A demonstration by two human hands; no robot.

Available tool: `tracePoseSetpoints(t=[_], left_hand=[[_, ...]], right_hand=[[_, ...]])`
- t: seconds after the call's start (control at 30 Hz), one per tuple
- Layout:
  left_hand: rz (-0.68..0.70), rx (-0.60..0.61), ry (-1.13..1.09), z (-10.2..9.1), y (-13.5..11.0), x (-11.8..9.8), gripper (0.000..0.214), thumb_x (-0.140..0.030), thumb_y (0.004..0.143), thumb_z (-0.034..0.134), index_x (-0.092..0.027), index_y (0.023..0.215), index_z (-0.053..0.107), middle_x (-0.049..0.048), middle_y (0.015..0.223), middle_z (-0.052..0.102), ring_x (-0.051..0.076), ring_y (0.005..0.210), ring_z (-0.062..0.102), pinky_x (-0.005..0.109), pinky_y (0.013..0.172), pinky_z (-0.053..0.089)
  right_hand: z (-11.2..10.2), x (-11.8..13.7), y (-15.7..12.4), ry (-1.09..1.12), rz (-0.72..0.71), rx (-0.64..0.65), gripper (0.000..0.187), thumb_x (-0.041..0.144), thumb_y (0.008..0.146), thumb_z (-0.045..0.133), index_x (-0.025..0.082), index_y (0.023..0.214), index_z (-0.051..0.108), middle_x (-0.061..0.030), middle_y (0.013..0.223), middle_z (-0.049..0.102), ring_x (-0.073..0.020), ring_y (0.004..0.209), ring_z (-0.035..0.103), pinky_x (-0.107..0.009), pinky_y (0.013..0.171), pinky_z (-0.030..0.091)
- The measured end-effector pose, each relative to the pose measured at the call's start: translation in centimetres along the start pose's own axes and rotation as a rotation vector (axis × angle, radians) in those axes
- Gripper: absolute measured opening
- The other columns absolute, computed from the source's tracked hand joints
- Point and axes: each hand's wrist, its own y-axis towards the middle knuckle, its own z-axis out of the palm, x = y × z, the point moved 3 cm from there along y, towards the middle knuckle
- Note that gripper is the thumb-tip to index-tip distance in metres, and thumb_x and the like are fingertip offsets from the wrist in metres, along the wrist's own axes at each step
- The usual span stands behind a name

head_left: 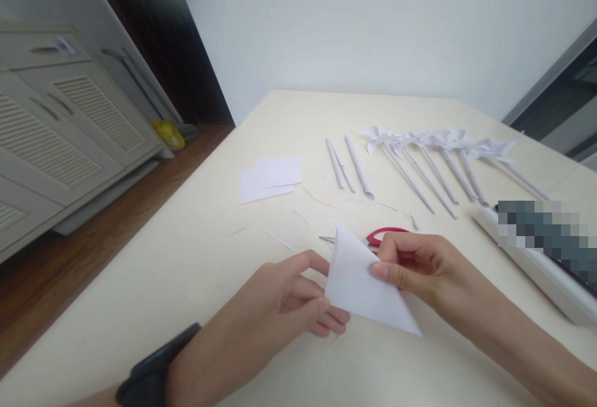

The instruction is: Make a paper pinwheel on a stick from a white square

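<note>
A white sheet of paper (361, 286), folded into a triangle, is held up above the table between both hands. My left hand (298, 307) pinches its lower left corner between thumb and fingers. On the sloping right edge, my right hand (415, 267) grips the paper with thumb in front and fingers behind. Scissors with red handles (389, 231) lie on the table just behind the folded paper, which partly hides them. Thin paper strips (280, 241) are scattered around the scissors.
Two white paper sheets (270, 177) overlap at the left of the table (224, 320). Several rolled paper sticks (359, 168) lie farther back. Paper pinwheels (438, 140) on sticks are lined up at the back right. A white object with a blurred-out top (527, 264) stands by my right forearm.
</note>
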Motion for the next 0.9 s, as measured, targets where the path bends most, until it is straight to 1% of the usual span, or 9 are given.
tracePoseSetpoints(t=[0.1, 0.2, 0.27, 0.37, 0.43, 0.53, 0.6, 0.73, 0.9], left_hand=[[-0.002, 0.001, -0.006, 0.0, -0.1, 0.2, 0.013, -0.022, 0.082, 0.052, -0.018, 0.095, 0.052, 0.0063, 0.083, 0.072, 0.021, 0.080, 0.068, 0.032, 0.074, 0.054], [-0.006, 0.013, 0.010, 0.2, -0.3, 0.4, 0.017, -0.016, 0.083, 0.049, -0.019, 0.099, 0.052, 0.0053, 0.081, 0.072, 0.020, 0.077, 0.068, 0.032, 0.072, 0.054], [-0.023, 0.044, 0.044, 0.5, -0.5, 0.3, 0.019, -0.013, 0.082, 0.047, -0.018, 0.100, 0.052, 0.0055, 0.081, 0.072, 0.020, 0.076, 0.068, 0.033, 0.071, 0.054], [-0.054, 0.093, 0.089, 0.8, -0.7, -0.1, 0.016, -0.010, 0.081, 0.045, -0.015, 0.093, 0.054, 0.0074, 0.082, 0.072, 0.020, 0.077, 0.068, 0.033, 0.071, 0.054], [-0.056, 0.105, 0.112, 0.9, -0.7, -0.5, 0.015, -0.009, 0.080, 0.044, -0.014, 0.088, 0.055, 0.0082, 0.083, 0.071, 0.020, 0.077, 0.067, 0.032, 0.071, 0.054], [-0.051, 0.104, 0.134, 1.0, -0.8, -0.8, 0.016, -0.009, 0.080, 0.043, -0.013, 0.086, 0.057, 0.0081, 0.082, 0.071, 0.020, 0.077, 0.067, 0.030, 0.070, 0.054], [-0.064, 0.101, 0.141, 1.0, -0.8, -0.7, 0.016, -0.010, 0.079, 0.043, -0.013, 0.086, 0.058, 0.0083, 0.080, 0.071, 0.020, 0.076, 0.068, 0.030, 0.069, 0.054], [-0.095, 0.118, 0.149, 1.3, -1.0, -0.1, 0.017, -0.010, 0.078, 0.044, -0.012, 0.088, 0.057, 0.0085, 0.079, 0.071, 0.020, 0.075, 0.068, 0.030, 0.067, 0.054], [-0.107, 0.152, 0.130, 1.5, -0.9, 0.3, 0.020, -0.010, 0.077, 0.044, -0.013, 0.090, 0.059, 0.0070, 0.075, 0.071, 0.020, 0.071, 0.068, 0.031, 0.066, 0.055]], right_hand=[[-0.1, 0.3, 0.1, -0.043, -0.002, -0.003, 0.028, 0.032, 0.083, 0.054, 0.019, 0.059, 0.048, 0.0034, 0.062, 0.048, -0.0119, 0.061, 0.046, -0.025, 0.056, 0.034], [0.0, 0.6, 0.1, -0.050, 0.004, 0.064, 0.018, 0.032, 0.082, 0.055, 0.019, 0.069, 0.057, 0.0026, 0.067, 0.053, -0.0128, 0.067, 0.050, -0.025, 0.060, 0.036], [0.3, 0.7, 0.0, -0.033, 0.020, 0.099, 0.014, 0.033, 0.080, 0.057, 0.020, 0.074, 0.058, 0.0019, 0.072, 0.055, -0.0139, 0.070, 0.051, -0.025, 0.062, 0.037], [0.9, 0.5, -0.1, 0.001, 0.063, 0.094, 0.020, 0.034, 0.078, 0.059, 0.019, 0.067, 0.054, 0.0016, 0.069, 0.053, -0.0141, 0.067, 0.050, -0.025, 0.058, 0.036], [1.1, 0.3, -0.2, 0.037, 0.061, 0.035, 0.027, 0.034, 0.078, 0.059, 0.018, 0.059, 0.047, 0.0024, 0.064, 0.049, -0.0126, 0.061, 0.046, -0.024, 0.053, 0.033], [1.3, 0.0, -0.2, 0.081, 0.051, -0.045, 0.033, 0.034, 0.077, 0.060, 0.019, 0.056, 0.039, 0.0039, 0.060, 0.041, -0.0106, 0.056, 0.039, -0.023, 0.048, 0.028], [1.5, -0.1, -0.2, 0.069, 0.065, -0.013, 0.033, 0.034, 0.078, 0.059, 0.019, 0.057, 0.039, 0.0036, 0.060, 0.041, -0.0106, 0.056, 0.039, -0.023, 0.048, 0.027], [1.6, -0.1, -0.1, 0.017, 0.064, 0.078, 0.027, 0.036, 0.079, 0.056, 0.018, 0.062, 0.044, 0.0029, 0.063, 0.044, -0.0117, 0.060, 0.044, -0.023, 0.051, 0.031], [1.8, -0.3, 0.0, 0.125, 0.060, 0.036, 0.028, 0.032, 0.078, 0.058, 0.018, 0.060, 0.042, 0.0031, 0.061, 0.044, -0.0111, 0.058, 0.043, -0.023, 0.051, 0.031]])
